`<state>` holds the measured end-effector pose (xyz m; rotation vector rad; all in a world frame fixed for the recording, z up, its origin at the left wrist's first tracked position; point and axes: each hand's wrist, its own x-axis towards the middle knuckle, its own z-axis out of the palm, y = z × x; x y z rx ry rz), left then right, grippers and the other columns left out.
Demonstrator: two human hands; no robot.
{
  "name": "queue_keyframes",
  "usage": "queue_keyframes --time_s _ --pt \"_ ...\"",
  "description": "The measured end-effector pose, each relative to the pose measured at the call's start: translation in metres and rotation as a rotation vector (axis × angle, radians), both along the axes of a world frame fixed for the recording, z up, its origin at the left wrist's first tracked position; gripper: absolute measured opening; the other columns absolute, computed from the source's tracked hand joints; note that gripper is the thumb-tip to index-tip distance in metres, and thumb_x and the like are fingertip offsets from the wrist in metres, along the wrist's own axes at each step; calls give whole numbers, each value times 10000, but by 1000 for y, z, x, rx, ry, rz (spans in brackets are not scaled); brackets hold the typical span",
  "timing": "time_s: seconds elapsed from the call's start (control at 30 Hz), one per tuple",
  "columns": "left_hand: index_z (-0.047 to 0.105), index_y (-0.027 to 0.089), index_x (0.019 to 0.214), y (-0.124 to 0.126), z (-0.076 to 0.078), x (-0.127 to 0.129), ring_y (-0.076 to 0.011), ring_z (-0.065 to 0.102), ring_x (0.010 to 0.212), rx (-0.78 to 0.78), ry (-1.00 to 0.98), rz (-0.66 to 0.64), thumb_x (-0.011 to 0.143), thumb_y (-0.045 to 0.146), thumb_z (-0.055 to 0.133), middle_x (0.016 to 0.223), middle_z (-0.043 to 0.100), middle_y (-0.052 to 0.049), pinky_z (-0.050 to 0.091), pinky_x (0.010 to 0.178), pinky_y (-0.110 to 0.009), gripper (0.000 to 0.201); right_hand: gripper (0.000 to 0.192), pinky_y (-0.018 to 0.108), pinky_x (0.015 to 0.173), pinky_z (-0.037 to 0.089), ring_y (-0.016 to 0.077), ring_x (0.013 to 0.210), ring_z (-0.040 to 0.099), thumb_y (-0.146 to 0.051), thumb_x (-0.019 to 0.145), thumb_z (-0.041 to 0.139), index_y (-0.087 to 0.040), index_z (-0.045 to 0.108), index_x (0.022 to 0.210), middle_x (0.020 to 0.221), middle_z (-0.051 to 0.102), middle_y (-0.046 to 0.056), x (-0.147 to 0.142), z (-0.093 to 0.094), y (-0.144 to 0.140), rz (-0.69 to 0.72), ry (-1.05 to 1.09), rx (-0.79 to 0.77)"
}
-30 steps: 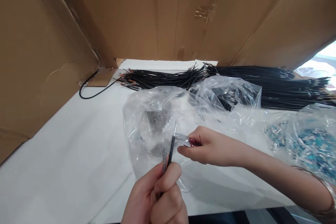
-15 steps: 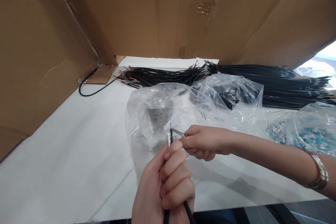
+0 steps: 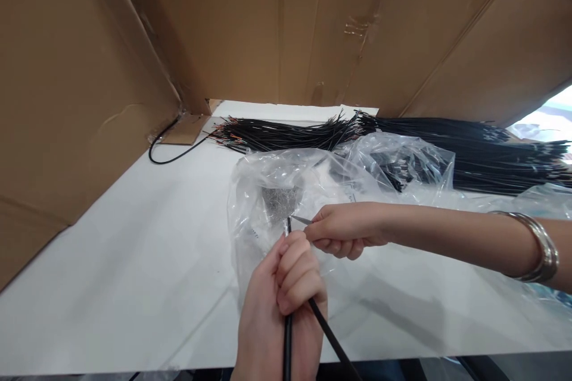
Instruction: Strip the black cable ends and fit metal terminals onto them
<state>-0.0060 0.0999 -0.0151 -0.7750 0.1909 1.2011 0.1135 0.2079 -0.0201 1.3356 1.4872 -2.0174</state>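
Note:
My left hand is closed around two thin black cables, their stripped ends poking up just above my fingers. My right hand pinches a small silvery metal piece and holds its tip against the cable ends. A metal bangle circles my right wrist. Both hands hover over a clear plastic bag that holds a heap of small grey metal parts.
Long bundles of black cables lie along the back of the white table. More clear bags sit to the right. Brown cardboard walls enclose the left and the back. One loose black cable curls at the corner.
My left hand has risen with the cables, whose lower lengths now show beneath it. My right hand has brought the metal piece in to meet the cable ends.

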Motion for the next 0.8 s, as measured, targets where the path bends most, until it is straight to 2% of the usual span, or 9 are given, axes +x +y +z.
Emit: queue_keyframes --time_s 0.17,0.37,0.6,0.67,0.8 --pt "263 251 657 -3 -3 -5 -46 212 295 25 -26 -6 1006 150 214 453 207 110 254 299 -111 366 326 143 325 98 25 373 138 -197 840 494 -192 343 552 448 248 -108 1 4 -2 -1 -26 43" --pt "290 238 623 -3 -6 -5 -32 173 278 38 23 -119 1023 247 196 446 159 117 188 259 -110 411 346 147 328 96 26 380 140 -182 819 516 -193 330 527 442 241 -110 3 4 -1 79 -30 69" --pt "401 165 566 0 -17 -4 -11 114 309 250 271 -326 1030 321 169 422 164 108 105 279 -98 542 428 156 331 99 27 383 135 -229 899 492 -196 313 511 434 229 -111 5 4 1 134 -25 70" --pt "447 157 569 -2 -24 -6 -15 99 312 328 342 -379 1023 331 232 403 203 98 118 273 -108 531 436 154 329 104 27 379 141 -237 912 489 -193 320 512 434 239 -110 7 4 1 148 -18 66" --pt "496 163 592 -5 -34 -9 -9 106 321 439 399 -414 909 305 573 403 266 101 185 272 -105 356 450 155 329 106 24 377 142 -292 909 535 -190 335 519 435 246 -112 10 2 1 152 7 55"
